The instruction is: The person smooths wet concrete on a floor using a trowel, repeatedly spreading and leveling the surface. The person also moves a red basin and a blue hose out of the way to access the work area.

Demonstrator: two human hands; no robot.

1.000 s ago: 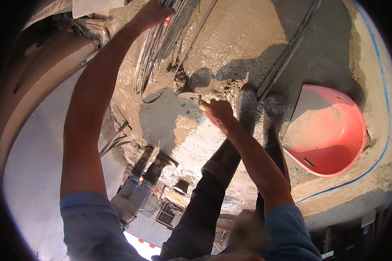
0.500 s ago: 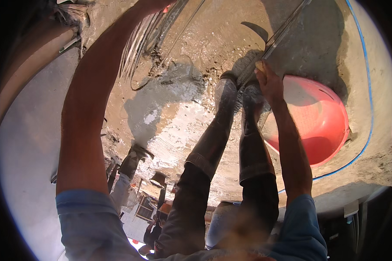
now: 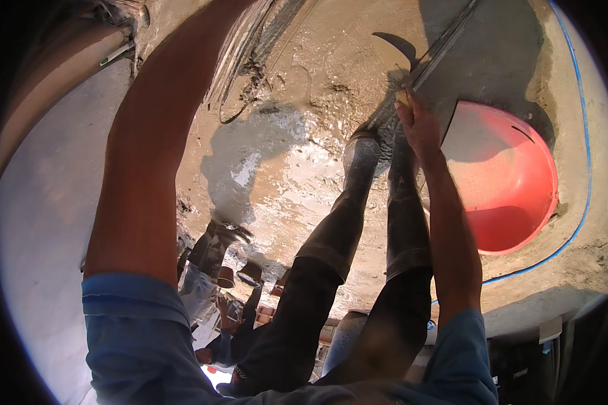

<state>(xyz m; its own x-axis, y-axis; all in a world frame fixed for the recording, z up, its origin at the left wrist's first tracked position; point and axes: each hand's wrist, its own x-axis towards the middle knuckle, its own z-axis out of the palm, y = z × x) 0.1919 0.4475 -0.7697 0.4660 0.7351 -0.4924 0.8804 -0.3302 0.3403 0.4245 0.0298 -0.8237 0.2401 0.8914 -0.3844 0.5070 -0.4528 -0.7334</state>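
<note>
My left forearm (image 3: 145, 155) reaches up the picture and passes out at the top edge beside a bundle of long rods (image 3: 233, 67); the hand is out of view. My right hand (image 3: 415, 121) is closed on the pale handle (image 3: 404, 96) of a tool with a dark curved blade (image 3: 397, 44), just above my black rubber boots (image 3: 363, 152). Long straight bars (image 3: 442, 46) run diagonally up from the same spot, touching or very near the tool. Wet grey-brown mortar (image 3: 317, 61) coats the ground around them.
A red plastic tub (image 3: 507, 189) lies right of my right forearm. A blue hose (image 3: 587, 148) curves along the far right. Co-workers' legs and boots (image 3: 206, 246) show at the lower left, among small buckets (image 3: 250, 273). A pale curved surface (image 3: 47, 189) borders the left.
My right hand has moved up and rightward with the tool, from the mortar patch to the bars above my boots. My left hand has slipped out past the top edge.
</note>
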